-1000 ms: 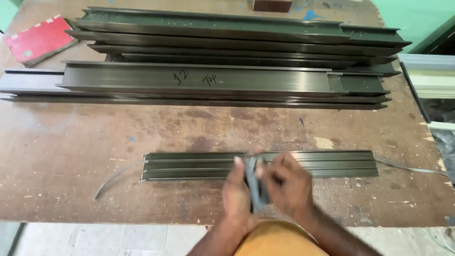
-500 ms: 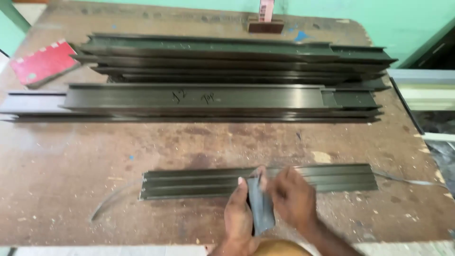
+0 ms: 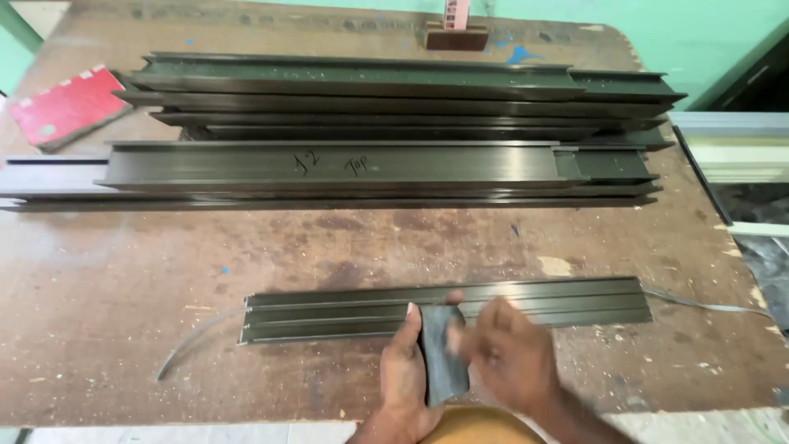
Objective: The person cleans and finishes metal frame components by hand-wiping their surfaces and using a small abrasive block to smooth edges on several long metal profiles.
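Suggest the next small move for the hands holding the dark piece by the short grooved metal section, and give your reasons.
Probably bring the small dark piece forward onto the short grooved section: both the left hand and right hand hold it just at that section's near edge.

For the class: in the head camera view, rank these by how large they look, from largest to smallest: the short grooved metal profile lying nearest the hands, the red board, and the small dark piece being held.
1. Short grooved metal profile
2. Red board, though it lies farther away and is cut by the frame edge
3. Small dark piece, smallest though nearest the camera
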